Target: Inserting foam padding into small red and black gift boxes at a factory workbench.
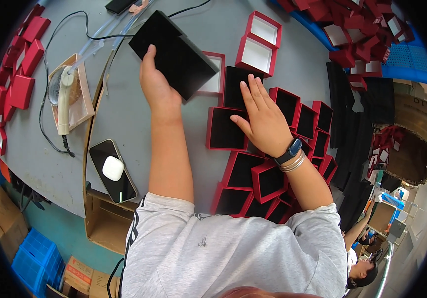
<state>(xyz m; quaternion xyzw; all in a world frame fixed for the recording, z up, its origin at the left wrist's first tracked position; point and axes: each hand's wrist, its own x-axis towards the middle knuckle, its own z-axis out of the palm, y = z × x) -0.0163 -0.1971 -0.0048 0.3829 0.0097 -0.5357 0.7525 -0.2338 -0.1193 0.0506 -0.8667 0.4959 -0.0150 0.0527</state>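
My left hand grips a thick stack of black pads, held tilted above the table, thumb on its near side. My right hand lies flat with fingers stretched out, its fingertips on a black pad that sits in or over a small box. Just below that, a red box has a black pad inside. Beyond my hands are two open red boxes with white insides, and another white-lined red box is partly hidden behind the stack. Several red boxes with black pads crowd around my right forearm.
At left, a cream-handled corded tool rests in a shallow tray. A phone with a white case on it lies nearer. Red boxes line the far left; more fill a blue crate. Black strips lie right.
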